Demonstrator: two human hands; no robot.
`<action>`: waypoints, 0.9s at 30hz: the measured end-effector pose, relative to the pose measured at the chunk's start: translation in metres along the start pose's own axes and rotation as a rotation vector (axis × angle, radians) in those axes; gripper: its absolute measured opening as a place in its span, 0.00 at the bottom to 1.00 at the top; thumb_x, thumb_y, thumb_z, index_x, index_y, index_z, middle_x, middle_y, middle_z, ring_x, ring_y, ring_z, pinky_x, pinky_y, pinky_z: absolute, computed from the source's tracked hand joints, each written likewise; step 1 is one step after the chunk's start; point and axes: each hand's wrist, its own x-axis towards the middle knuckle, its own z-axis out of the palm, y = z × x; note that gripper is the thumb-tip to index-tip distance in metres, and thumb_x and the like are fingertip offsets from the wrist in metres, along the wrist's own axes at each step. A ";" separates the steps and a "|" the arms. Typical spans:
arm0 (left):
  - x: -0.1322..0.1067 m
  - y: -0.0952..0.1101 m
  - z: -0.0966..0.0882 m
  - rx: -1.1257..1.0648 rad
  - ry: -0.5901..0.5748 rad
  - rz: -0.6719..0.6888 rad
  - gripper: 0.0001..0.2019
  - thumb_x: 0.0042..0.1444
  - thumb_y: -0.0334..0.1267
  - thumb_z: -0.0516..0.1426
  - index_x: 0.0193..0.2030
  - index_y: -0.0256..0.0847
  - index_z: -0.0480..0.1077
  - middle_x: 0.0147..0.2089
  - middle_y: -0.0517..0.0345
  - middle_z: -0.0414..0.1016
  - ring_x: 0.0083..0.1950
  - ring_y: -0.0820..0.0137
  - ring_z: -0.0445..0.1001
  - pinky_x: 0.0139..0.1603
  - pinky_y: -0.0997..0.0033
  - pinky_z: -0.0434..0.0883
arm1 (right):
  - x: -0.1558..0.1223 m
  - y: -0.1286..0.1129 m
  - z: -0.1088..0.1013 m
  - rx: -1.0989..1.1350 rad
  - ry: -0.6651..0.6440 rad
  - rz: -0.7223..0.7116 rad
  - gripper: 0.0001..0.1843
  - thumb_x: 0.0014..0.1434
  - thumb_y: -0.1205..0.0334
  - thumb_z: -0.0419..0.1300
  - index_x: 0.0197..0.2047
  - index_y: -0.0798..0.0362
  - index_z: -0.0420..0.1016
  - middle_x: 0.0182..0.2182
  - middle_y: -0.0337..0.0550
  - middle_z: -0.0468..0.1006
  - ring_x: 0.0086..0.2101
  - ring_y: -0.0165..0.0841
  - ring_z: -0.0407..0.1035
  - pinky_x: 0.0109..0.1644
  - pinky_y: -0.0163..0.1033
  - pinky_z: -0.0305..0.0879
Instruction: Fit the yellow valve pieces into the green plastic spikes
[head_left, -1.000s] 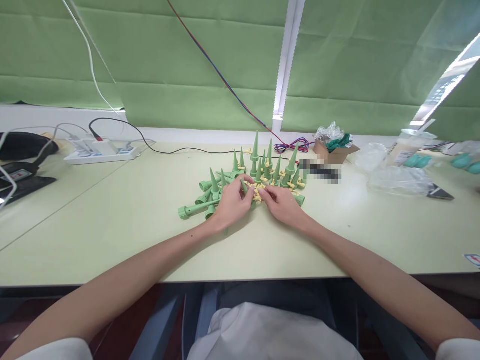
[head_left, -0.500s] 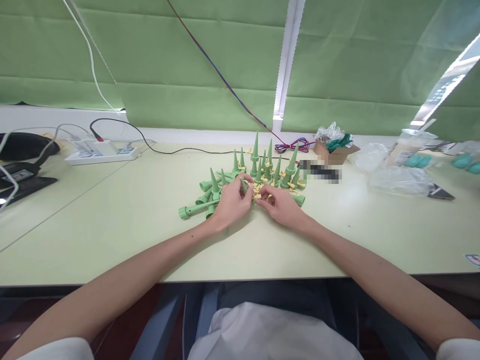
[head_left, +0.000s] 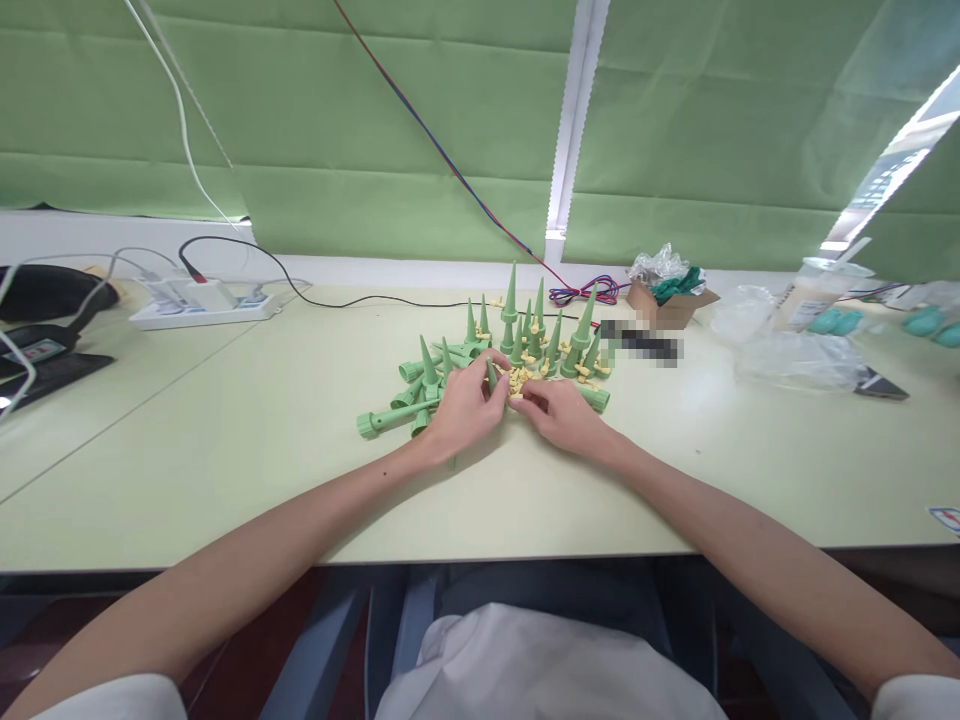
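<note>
My left hand (head_left: 474, 400) is closed around a green plastic watering spike (head_left: 492, 374), whose tip shows between thumb and fingers. Just to the right, my right hand (head_left: 562, 412) pinches a small yellow valve (head_left: 515, 397) up against the left fingers; most of it is hidden. Behind the fingertips lies a pile of small yellow valves (head_left: 523, 378). Several green spikes stand upright behind my hands, some with yellow valves fitted, such as the tall spike (head_left: 580, 335). To the left, more green spikes lie in a heap, one spike (head_left: 390, 418) pointing its ribbed cap outward.
At the back left sits a white power strip (head_left: 206, 308) with a black cable running right. Behind the spikes are coiled red-blue wires (head_left: 592, 292) and a small cardboard box (head_left: 671, 305). A plastic cup (head_left: 814, 295) and clear bags (head_left: 802, 362) are at right.
My right hand has moved slightly closer to my left, bringing the yellow valve toward the held spike. More of the yellow pile shows. The standing and heaped spikes have not moved.
</note>
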 end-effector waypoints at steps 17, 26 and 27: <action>-0.001 0.000 0.000 -0.016 0.018 0.020 0.06 0.62 0.39 0.52 0.43 0.42 0.67 0.22 0.66 0.67 0.21 0.75 0.61 0.27 0.73 0.60 | 0.000 -0.001 -0.002 0.084 0.000 0.060 0.10 0.62 0.55 0.60 0.42 0.52 0.69 0.34 0.40 0.78 0.26 0.30 0.65 0.35 0.37 0.58; 0.000 -0.001 0.001 -0.014 0.007 0.044 0.05 0.63 0.38 0.52 0.42 0.42 0.67 0.21 0.68 0.66 0.20 0.76 0.60 0.25 0.74 0.59 | 0.000 0.001 -0.002 0.059 -0.001 0.004 0.06 0.63 0.61 0.58 0.35 0.51 0.65 0.30 0.37 0.75 0.24 0.29 0.62 0.33 0.36 0.56; 0.000 -0.001 0.002 -0.011 0.007 0.044 0.05 0.63 0.38 0.52 0.42 0.42 0.67 0.21 0.68 0.65 0.20 0.76 0.60 0.25 0.74 0.59 | 0.000 0.002 -0.001 0.056 -0.006 0.004 0.06 0.63 0.61 0.58 0.35 0.51 0.64 0.30 0.37 0.75 0.24 0.28 0.61 0.33 0.36 0.55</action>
